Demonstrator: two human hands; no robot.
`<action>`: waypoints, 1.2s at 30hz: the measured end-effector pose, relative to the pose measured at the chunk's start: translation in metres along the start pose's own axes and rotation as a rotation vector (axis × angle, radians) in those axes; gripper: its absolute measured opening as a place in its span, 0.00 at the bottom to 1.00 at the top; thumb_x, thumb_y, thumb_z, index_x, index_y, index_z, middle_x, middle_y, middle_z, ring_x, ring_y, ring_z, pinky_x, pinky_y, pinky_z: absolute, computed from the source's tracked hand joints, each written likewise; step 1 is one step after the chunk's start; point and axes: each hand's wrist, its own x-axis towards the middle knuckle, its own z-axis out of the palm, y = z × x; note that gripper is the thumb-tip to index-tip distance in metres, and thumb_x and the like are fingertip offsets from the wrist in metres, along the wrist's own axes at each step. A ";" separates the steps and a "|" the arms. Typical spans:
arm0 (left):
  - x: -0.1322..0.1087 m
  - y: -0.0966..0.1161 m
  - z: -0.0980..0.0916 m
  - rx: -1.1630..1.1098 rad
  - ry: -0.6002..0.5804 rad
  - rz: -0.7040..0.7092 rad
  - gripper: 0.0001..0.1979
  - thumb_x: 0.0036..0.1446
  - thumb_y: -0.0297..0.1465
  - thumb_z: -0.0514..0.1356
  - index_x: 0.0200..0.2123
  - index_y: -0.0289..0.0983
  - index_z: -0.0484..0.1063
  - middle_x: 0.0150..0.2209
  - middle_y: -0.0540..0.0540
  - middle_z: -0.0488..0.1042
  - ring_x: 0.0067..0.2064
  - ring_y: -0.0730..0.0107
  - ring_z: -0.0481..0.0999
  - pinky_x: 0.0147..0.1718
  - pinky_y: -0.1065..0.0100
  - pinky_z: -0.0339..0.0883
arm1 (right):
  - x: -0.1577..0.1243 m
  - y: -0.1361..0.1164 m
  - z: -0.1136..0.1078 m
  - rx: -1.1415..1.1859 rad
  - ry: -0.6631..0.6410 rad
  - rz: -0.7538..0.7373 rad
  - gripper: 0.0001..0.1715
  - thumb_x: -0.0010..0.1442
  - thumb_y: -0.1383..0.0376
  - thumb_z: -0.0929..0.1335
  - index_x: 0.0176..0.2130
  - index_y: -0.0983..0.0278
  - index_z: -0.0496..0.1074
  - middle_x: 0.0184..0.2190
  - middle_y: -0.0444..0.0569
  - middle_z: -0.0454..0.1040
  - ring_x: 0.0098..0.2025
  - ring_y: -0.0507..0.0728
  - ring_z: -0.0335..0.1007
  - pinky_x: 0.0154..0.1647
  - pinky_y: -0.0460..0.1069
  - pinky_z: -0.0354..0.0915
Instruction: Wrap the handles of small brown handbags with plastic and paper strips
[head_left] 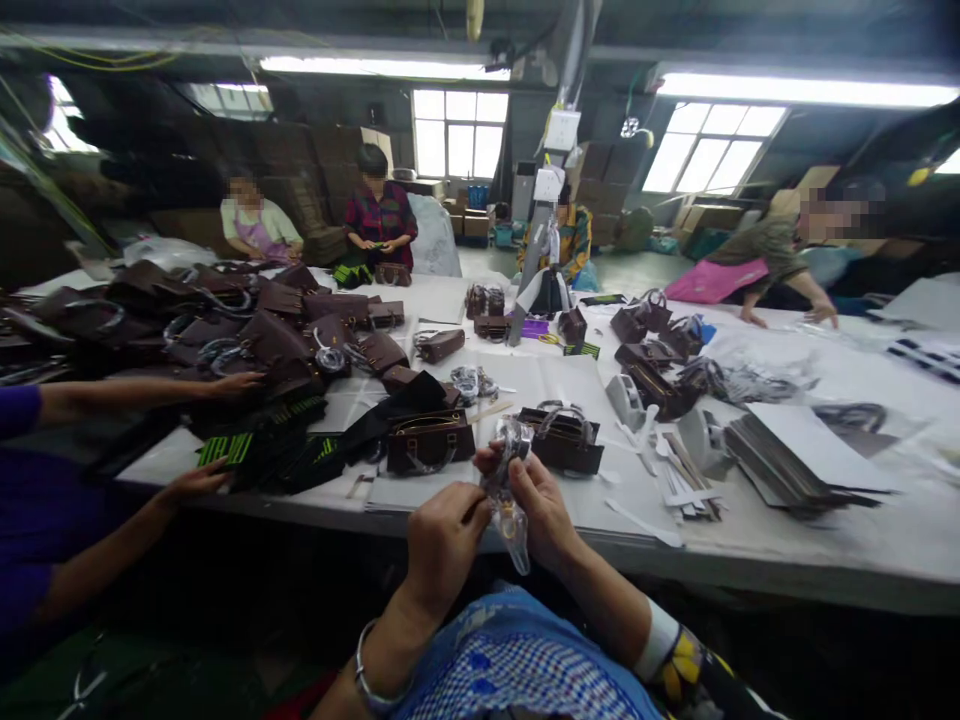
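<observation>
In front of my body, above the table's near edge, both hands are closed on a bundle wrapped in clear plastic (pixel 513 525), with gold-coloured metal showing inside. My right hand (pixel 544 505) grips its upper part between thumb and fingers. With pinched fingers, my left hand (pixel 448 540) holds the plastic at the left side. What exactly the wrap contains is hard to make out. Just beyond the hands stand two dark brown handbags: one handbag (pixel 427 445) with an open zipped top at left, another handbag (pixel 574 440) with a plastic-wrapped handle at right.
A large heap of brown handbags (pixel 255 345) covers the left of the table (pixel 810 560). A co-worker's hands (pixel 199 480) reach in from the left over black-and-green cloth bags (pixel 300 450). Paper strips (pixel 682 475) and a stack of grey sheets (pixel 795 460) lie at right. Several people work across the table.
</observation>
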 end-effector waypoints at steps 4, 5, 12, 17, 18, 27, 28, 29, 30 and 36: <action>0.000 0.001 -0.001 -0.179 0.052 -0.046 0.13 0.54 0.35 0.62 0.43 0.40 0.71 0.42 0.45 0.74 0.40 0.66 0.74 0.32 0.69 0.72 | -0.007 -0.003 -0.003 0.035 -0.043 -0.009 0.19 0.62 0.55 0.66 0.52 0.58 0.70 0.49 0.52 0.74 0.48 0.59 0.72 0.52 0.58 0.65; 0.001 0.000 -0.002 -0.241 0.021 -0.050 0.16 0.53 0.35 0.62 0.47 0.41 0.70 0.46 0.45 0.74 0.42 0.65 0.75 0.33 0.69 0.73 | -0.009 -0.004 -0.003 0.032 -0.058 -0.015 0.20 0.62 0.55 0.66 0.52 0.58 0.71 0.49 0.52 0.74 0.48 0.59 0.72 0.52 0.58 0.65; 0.011 -0.016 0.003 -0.226 -0.142 0.005 0.18 0.52 0.39 0.62 0.47 0.44 0.76 0.48 0.44 0.77 0.38 0.62 0.78 0.29 0.67 0.75 | -0.020 -0.001 -0.014 0.022 -0.075 -0.024 0.27 0.59 0.54 0.69 0.55 0.62 0.70 0.46 0.54 0.75 0.43 0.57 0.72 0.48 0.55 0.66; 0.019 -0.012 0.014 -0.181 -0.200 -0.039 0.21 0.46 0.41 0.65 0.45 0.44 0.77 0.38 0.47 0.81 0.24 0.69 0.74 0.22 0.69 0.70 | -0.028 -0.003 -0.025 0.005 -0.031 -0.017 0.28 0.56 0.54 0.71 0.54 0.60 0.71 0.45 0.52 0.75 0.45 0.59 0.71 0.50 0.56 0.65; 0.022 -0.012 0.017 -0.183 -0.218 -0.054 0.21 0.45 0.41 0.65 0.45 0.44 0.77 0.36 0.48 0.81 0.22 0.70 0.73 0.21 0.70 0.70 | -0.028 -0.004 -0.027 0.002 -0.016 -0.019 0.28 0.55 0.54 0.72 0.53 0.60 0.72 0.48 0.52 0.74 0.47 0.60 0.70 0.52 0.56 0.64; 0.053 0.000 0.056 -0.344 -0.432 -0.212 0.17 0.48 0.34 0.64 0.43 0.39 0.78 0.41 0.44 0.81 0.37 0.62 0.79 0.37 0.65 0.74 | -0.014 0.010 -0.067 0.105 0.116 -0.025 0.28 0.60 0.49 0.66 0.53 0.62 0.72 0.55 0.56 0.70 0.58 0.62 0.64 0.61 0.60 0.57; 0.056 -0.001 0.063 -0.356 -0.443 -0.232 0.16 0.48 0.33 0.63 0.43 0.39 0.78 0.41 0.44 0.81 0.37 0.62 0.79 0.38 0.65 0.73 | -0.010 0.013 -0.074 0.116 0.126 -0.010 0.29 0.61 0.48 0.64 0.53 0.63 0.72 0.53 0.57 0.72 0.57 0.62 0.65 0.60 0.60 0.57; 0.059 -0.001 0.070 -0.360 -0.445 -0.250 0.16 0.48 0.33 0.63 0.42 0.38 0.79 0.41 0.44 0.81 0.37 0.62 0.79 0.38 0.65 0.73 | -0.006 0.015 -0.082 0.110 0.135 0.007 0.29 0.62 0.48 0.63 0.53 0.63 0.72 0.51 0.56 0.73 0.55 0.61 0.67 0.59 0.59 0.58; 0.062 -0.001 0.077 -0.361 -0.440 -0.264 0.16 0.48 0.32 0.63 0.42 0.38 0.79 0.40 0.44 0.81 0.37 0.63 0.79 0.38 0.64 0.73 | -0.003 0.017 -0.090 0.084 0.144 0.023 0.29 0.62 0.48 0.63 0.52 0.63 0.72 0.49 0.56 0.74 0.54 0.61 0.68 0.59 0.59 0.59; 0.070 0.005 0.113 -0.437 -0.373 -0.379 0.17 0.49 0.34 0.64 0.43 0.35 0.79 0.40 0.43 0.81 0.38 0.61 0.79 0.39 0.65 0.72 | 0.015 0.017 -0.134 -0.196 0.218 0.031 0.25 0.61 0.49 0.65 0.46 0.64 0.77 0.39 0.52 0.78 0.42 0.59 0.73 0.48 0.55 0.67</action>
